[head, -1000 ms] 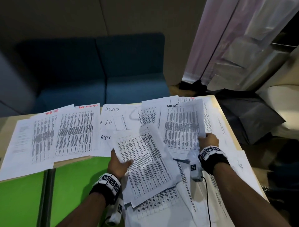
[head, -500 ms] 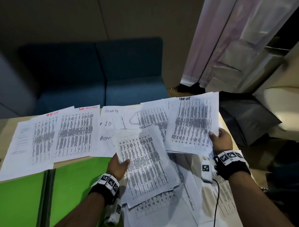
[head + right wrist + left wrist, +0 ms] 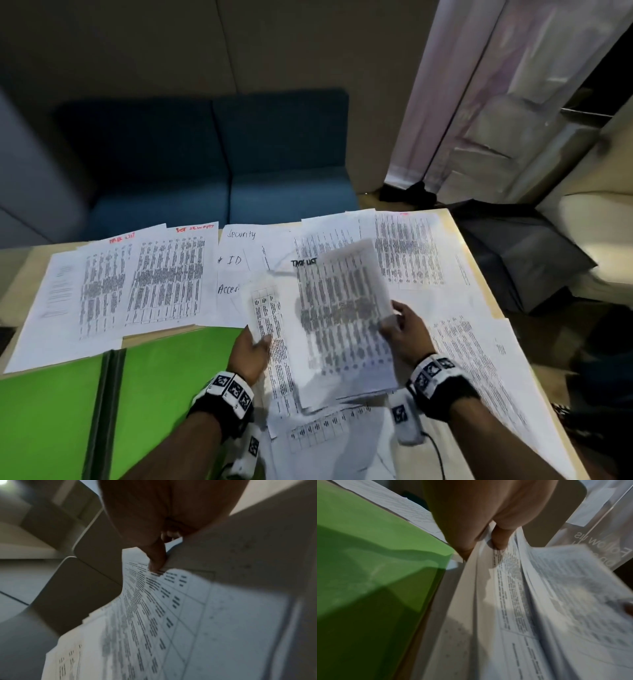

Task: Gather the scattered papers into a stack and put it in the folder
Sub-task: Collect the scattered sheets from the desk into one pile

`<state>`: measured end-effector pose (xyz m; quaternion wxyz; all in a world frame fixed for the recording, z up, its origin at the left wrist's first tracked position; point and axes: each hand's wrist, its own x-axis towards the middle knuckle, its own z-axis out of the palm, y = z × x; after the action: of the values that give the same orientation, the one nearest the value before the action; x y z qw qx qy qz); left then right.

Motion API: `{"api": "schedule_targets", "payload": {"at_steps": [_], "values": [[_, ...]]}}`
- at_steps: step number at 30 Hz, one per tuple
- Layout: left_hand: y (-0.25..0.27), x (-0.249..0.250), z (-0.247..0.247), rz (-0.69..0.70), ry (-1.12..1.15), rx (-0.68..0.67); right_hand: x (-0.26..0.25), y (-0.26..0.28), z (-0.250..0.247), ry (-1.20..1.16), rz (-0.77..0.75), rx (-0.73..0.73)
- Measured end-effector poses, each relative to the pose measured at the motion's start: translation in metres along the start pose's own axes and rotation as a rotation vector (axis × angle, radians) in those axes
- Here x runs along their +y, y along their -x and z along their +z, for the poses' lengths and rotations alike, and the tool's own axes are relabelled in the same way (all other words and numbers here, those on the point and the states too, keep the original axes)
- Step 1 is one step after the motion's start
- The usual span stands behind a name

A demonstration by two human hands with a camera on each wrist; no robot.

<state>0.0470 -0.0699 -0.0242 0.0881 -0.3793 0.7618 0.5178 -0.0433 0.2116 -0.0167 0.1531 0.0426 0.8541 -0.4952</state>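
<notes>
Both hands' fingers hidden behind blurred papers.

Motion-blurred print on the held sheet — green folder edge-cropped

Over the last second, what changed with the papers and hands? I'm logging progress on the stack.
The right hand picked a printed sheet off the right side of the table and carried it left onto the bundle gripped by the left hand. The green folder and far-left sheets stayed put.
</notes>
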Motion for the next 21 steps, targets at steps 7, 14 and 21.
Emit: {"api": "schedule_targets", "payload": {"at_steps": [7,14,21], "values": [[0.019,-0.006,-0.006,0.110,0.228,0.046,0.006,0.011,0.041,0.198,0.004,-0.023],[0.020,-0.022,-0.008,0.173,0.164,0.034,0.008,0.014,0.037,0.244,-0.008,-0.015],[0.025,-0.020,-0.002,0.147,0.258,0.027,0.005,0.018,0.036,0.298,0.049,-0.161]]}}
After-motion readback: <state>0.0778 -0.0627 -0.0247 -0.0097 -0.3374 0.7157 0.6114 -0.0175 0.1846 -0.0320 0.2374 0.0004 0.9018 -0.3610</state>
